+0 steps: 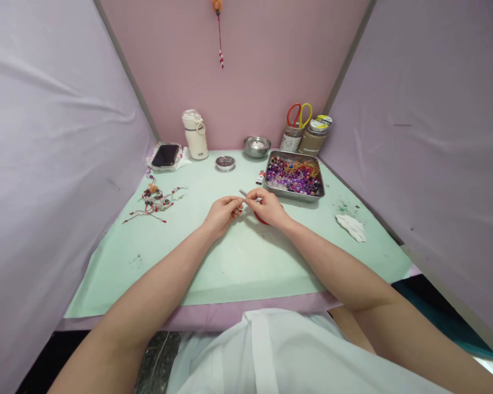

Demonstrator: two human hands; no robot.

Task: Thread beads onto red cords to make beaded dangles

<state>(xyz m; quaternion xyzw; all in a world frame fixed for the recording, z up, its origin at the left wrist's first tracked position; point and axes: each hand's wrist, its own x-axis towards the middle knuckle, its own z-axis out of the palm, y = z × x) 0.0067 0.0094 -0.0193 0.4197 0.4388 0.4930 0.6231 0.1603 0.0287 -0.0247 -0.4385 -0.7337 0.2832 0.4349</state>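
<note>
My left hand (225,212) is closed in a pinch on a small beaded cord (241,212), whose beads hang just below the fingertips. Right beside it, my right hand (266,206) also pinches, its fingertips almost meeting the left ones; what lies between them is too small to make out. Under or behind the right hand is a pair of scissors with red handles (261,219). Their metal tips show past the knuckles, and whether the hand touches them I cannot tell. A metal tray of purple beads (293,194) stands just beyond the right hand.
Finished-looking beaded cords (153,201) lie at left, near a phone (166,155) and a cream bottle (196,137). At the back are a small round dish (225,167), a metal bowl (257,153) and jars (312,143). A white cloth (351,227) lies right. Fabric walls enclose the table.
</note>
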